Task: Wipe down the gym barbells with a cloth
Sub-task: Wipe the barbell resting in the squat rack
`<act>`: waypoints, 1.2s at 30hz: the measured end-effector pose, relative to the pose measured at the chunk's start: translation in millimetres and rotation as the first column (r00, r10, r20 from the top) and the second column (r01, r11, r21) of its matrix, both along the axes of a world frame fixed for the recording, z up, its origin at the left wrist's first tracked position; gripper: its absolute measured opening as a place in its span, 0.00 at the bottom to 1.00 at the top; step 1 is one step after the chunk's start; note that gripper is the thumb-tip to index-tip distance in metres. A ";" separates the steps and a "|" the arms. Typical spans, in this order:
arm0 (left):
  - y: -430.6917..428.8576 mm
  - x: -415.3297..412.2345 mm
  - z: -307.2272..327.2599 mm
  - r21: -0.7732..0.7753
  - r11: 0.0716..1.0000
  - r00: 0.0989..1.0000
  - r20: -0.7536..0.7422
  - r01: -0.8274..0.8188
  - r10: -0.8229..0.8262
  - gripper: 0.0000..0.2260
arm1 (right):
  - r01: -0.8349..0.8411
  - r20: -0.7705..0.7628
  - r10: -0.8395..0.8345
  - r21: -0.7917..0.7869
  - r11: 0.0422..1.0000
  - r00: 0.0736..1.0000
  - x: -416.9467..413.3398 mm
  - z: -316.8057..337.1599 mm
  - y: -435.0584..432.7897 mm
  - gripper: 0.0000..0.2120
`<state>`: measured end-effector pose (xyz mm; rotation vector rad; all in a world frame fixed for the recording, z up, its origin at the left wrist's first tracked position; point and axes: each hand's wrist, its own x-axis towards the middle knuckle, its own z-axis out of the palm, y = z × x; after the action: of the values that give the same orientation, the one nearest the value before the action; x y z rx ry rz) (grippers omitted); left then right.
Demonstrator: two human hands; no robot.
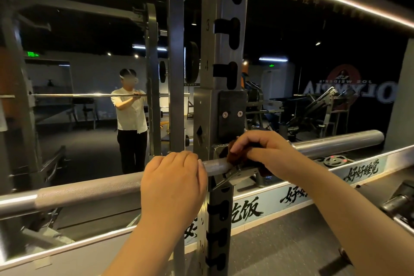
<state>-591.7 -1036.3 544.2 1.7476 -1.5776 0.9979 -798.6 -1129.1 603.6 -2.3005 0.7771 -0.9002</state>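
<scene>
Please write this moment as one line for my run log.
left hand: grips barbell | right hand: holds brown cloth on barbell beside rack upright | step: wiping

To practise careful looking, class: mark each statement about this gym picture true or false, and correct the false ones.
1. The left hand grips the barbell. True.
2. The right hand holds a white cloth on the barbell. False: the cloth is dark brown.
3. The cloth sits where the barbell crosses the rack post. True.
4. Weight plates are loaded on the right side of the barbell. False: the bar end there is bare.
</scene>
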 end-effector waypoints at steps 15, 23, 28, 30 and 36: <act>-0.6 -0.4 -1.0 -0.016 1.000 1.000 0.015 -0.009 0.009 0.16 | 0.091 0.058 -0.092 0.017 0.996 0.994 -11.6 -8.1 5.6 0.13; 0.0 -0.8 -0.9 -0.015 1.000 1.000 0.012 -0.012 0.012 0.16 | 0.245 -0.118 -0.271 -0.196 0.949 0.955 1.8 -17.4 7.9 0.14; -0.1 -2.0 -1.0 -0.024 1.000 1.000 0.014 -0.010 0.011 0.17 | 0.205 -0.108 -0.220 -0.133 0.970 0.969 -7.9 -16.3 7.4 0.12; -0.4 -1.3 -1.0 -0.021 1.000 1.000 0.011 -0.007 0.007 0.17 | 0.287 -0.134 -0.300 -0.110 0.952 0.944 -8.2 -16.4 4.2 0.12; -0.4 -1.7 -0.4 -0.004 1.000 1.000 0.007 -0.018 0.018 0.18 | 0.378 -0.060 -0.382 -0.063 0.924 0.922 15.9 -21.9 3.7 0.10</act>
<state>-593.4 -1036.7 543.7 1.7601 -1.5655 1.0161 -782.6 -1125.4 581.7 -2.2739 1.2779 -1.0160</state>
